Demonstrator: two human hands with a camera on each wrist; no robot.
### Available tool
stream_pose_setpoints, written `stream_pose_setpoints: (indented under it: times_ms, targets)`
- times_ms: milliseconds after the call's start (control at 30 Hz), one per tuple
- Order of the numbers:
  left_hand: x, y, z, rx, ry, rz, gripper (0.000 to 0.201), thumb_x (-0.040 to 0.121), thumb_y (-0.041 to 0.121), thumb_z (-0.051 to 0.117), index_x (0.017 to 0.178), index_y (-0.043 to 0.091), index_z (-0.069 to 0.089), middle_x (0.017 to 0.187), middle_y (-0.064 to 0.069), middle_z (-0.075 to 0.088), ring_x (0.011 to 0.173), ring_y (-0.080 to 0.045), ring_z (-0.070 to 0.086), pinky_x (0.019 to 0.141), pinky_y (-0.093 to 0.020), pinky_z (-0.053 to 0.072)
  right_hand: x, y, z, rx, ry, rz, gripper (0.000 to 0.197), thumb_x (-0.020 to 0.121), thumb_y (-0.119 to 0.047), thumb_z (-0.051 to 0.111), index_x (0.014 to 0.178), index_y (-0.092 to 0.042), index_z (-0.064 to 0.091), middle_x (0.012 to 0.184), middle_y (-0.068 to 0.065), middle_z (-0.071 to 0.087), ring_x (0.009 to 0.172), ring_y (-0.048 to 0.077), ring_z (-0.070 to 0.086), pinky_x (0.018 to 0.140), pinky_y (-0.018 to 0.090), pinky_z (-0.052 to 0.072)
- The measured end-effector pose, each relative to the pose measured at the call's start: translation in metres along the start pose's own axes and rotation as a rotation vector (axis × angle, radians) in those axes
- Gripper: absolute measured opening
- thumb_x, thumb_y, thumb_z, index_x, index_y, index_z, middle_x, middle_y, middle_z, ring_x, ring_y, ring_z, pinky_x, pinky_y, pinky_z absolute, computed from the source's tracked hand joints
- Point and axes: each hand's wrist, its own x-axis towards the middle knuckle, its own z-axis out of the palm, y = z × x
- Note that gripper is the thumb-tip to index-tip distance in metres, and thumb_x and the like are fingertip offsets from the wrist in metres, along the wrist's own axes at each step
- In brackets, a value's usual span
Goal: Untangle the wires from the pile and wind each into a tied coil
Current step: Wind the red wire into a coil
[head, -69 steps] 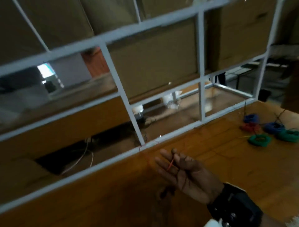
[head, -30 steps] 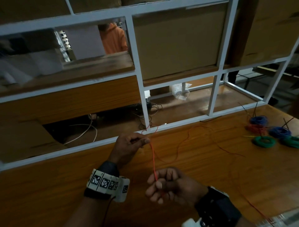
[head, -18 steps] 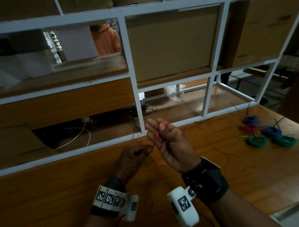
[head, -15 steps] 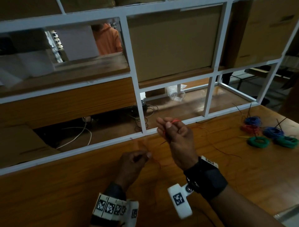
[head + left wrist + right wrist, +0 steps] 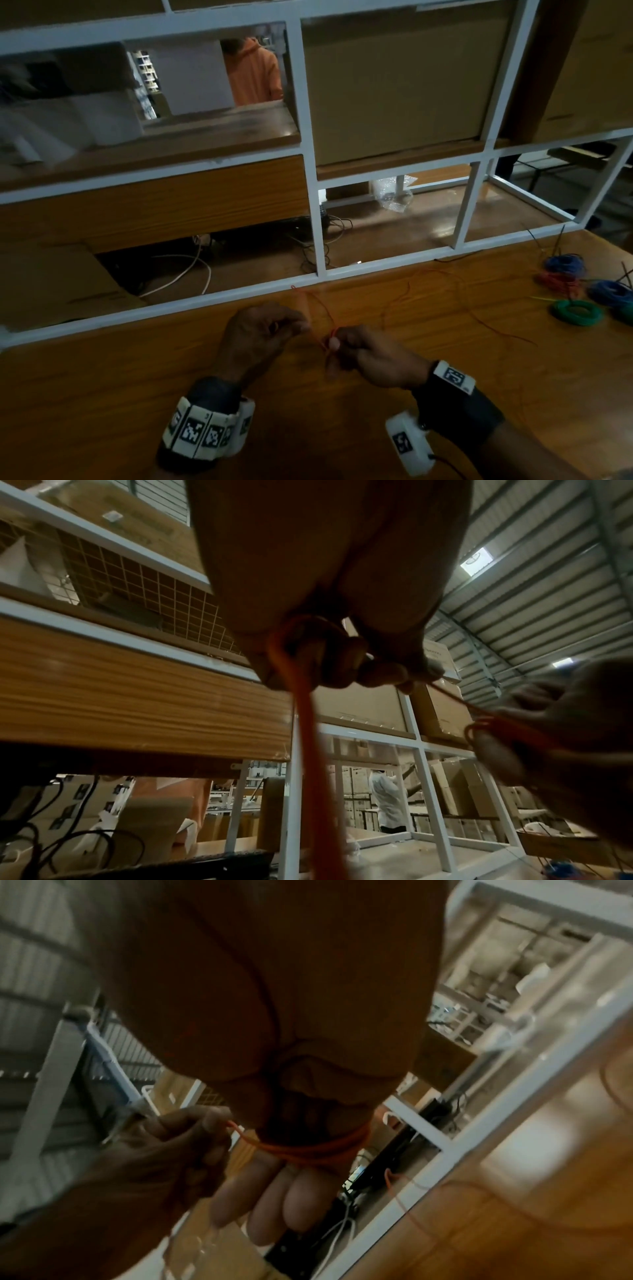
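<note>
**Orange wire wound round the right fingers, both hands over the table**

The wooden table (image 5: 445, 394) fills the near ground, and everything else sits against it; along its far edge stands a white metal frame (image 5: 310, 205), with cardboard boxes (image 5: 394, 96) behind that. Over the table's middle the left hand (image 5: 255, 337) pinches the orange wire (image 5: 324, 342) between thumb and fingertip, fingers curled in; just beside it the right hand (image 5: 368, 359) has several turns of that wire wrapped round its fingers (image 5: 291, 1199), which stay fairly straight in the right wrist view; the loose length trails away across the table towards its right end. At that right end lie finished coils, well apart from the hands: a green coil (image 5: 577, 312) nearest, blue coils (image 5: 565, 265) and a red coil (image 5: 558, 280) behind it.
</note>
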Motion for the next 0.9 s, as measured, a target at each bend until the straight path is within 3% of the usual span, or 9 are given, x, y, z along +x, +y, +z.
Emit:
stream_pose_setpoints:
  times_ms: [100, 167, 267, 367, 467, 567, 667, 767, 900]
  targets:
    - [0.008, 0.003, -0.008, -0.096, -0.026, 0.101, 0.024, 0.079, 0.050, 0.064, 0.090, 0.032, 0.076, 0.091, 0.022, 0.070, 0.086, -0.007, 0.066, 0.070, -0.029, 0.054, -0.007, -0.011, 0.002, 0.209, -0.130, 0.023, 0.034, 0.109, -0.034, 0.043, 0.102, -0.008, 0.064, 0.095, 0.008, 0.075, 0.090, 0.018, 0.071, 0.086, 0.034, 0.056]
    - [0.016, 0.003, -0.011, -0.165, -0.017, 0.136, 0.024, 0.078, 0.045, 0.068, 0.089, 0.026, 0.077, 0.088, 0.018, 0.071, 0.084, -0.010, 0.067, 0.068, -0.024, 0.053, -0.008, -0.015, 0.004, 0.344, -0.264, 0.033, 0.031, 0.109, -0.034, 0.045, 0.108, -0.011, 0.067, 0.095, 0.007, 0.073, 0.093, 0.020, 0.069, 0.090, 0.037, 0.053]
    - [0.026, 0.004, -0.008, -0.342, 0.011, 0.011, 0.018, 0.077, 0.037, 0.071, 0.087, 0.022, 0.076, 0.088, 0.012, 0.074, 0.080, -0.006, 0.067, 0.066, -0.015, 0.051, -0.011, -0.018, 0.008, 0.547, -0.489, 0.009, 0.028, 0.109, -0.024, 0.044, 0.117, -0.007, 0.065, 0.091, 0.006, 0.071, 0.092, 0.022, 0.069, 0.094, 0.044, 0.049]
    - [0.030, 0.010, 0.006, -0.474, 0.025, -0.083, 0.017, 0.080, 0.027, 0.071, 0.089, 0.014, 0.076, 0.082, 0.004, 0.075, 0.066, -0.006, 0.064, 0.059, -0.016, 0.051, -0.013, -0.032, 0.008, 0.837, -0.616, -0.091, 0.023, 0.107, -0.019, 0.042, 0.110, -0.009, 0.063, 0.086, 0.003, 0.069, 0.091, 0.020, 0.070, 0.090, 0.037, 0.052]
    - [0.028, 0.010, 0.026, -0.585, 0.026, -0.058, 0.027, 0.081, 0.040, 0.073, 0.088, 0.015, 0.078, 0.083, -0.010, 0.075, 0.075, -0.028, 0.068, 0.064, -0.029, 0.055, -0.007, -0.048, 0.000, 1.101, -0.656, -0.224, 0.016, 0.101, -0.018, 0.055, 0.109, -0.005, 0.061, 0.086, 0.007, 0.069, 0.086, 0.019, 0.071, 0.088, 0.035, 0.056]
    - [0.024, 0.012, 0.040, -0.745, 0.029, -0.103, 0.038, 0.080, 0.054, 0.070, 0.083, 0.017, 0.076, 0.079, -0.022, 0.068, 0.070, -0.033, 0.060, 0.060, -0.047, 0.050, 0.001, -0.058, -0.015, 1.349, -0.567, -0.311, 0.017, 0.098, -0.008, 0.058, 0.111, 0.001, 0.055, 0.091, 0.016, 0.069, 0.093, 0.029, 0.072, 0.091, 0.039, 0.058]
    - [0.014, 0.009, 0.049, -0.773, -0.063, -0.140, 0.026, 0.096, 0.039, 0.058, 0.084, 0.023, 0.075, 0.061, -0.002, 0.059, 0.053, -0.016, 0.050, 0.050, -0.029, 0.039, 0.011, -0.061, -0.034, 1.582, -0.350, -0.323, 0.019, 0.103, -0.010, 0.048, 0.112, 0.001, 0.060, 0.101, 0.018, 0.071, 0.115, 0.035, 0.067, 0.099, 0.041, 0.056]
    - [0.001, 0.005, 0.061, -0.839, -0.254, -0.272, 0.030, 0.099, 0.030, 0.054, 0.096, 0.006, 0.072, 0.053, 0.003, 0.051, 0.045, -0.008, 0.042, 0.048, -0.022, 0.033, 0.017, -0.060, -0.047, 1.700, -0.048, -0.331, 0.030, 0.106, -0.016, 0.044, 0.103, -0.004, 0.072, 0.105, 0.013, 0.076, 0.122, 0.029, 0.066, 0.096, 0.039, 0.059]
    - [-0.020, 0.005, 0.066, -0.575, -0.366, -0.339, 0.032, 0.099, 0.033, 0.054, 0.097, 0.007, 0.072, 0.055, 0.007, 0.053, 0.049, -0.004, 0.046, 0.050, -0.018, 0.036, 0.026, -0.054, -0.050, 1.533, 0.369, -0.359, 0.035, 0.111, -0.018, 0.035, 0.113, -0.003, 0.067, 0.122, 0.017, 0.072, 0.122, 0.027, 0.066, 0.104, 0.039, 0.054]
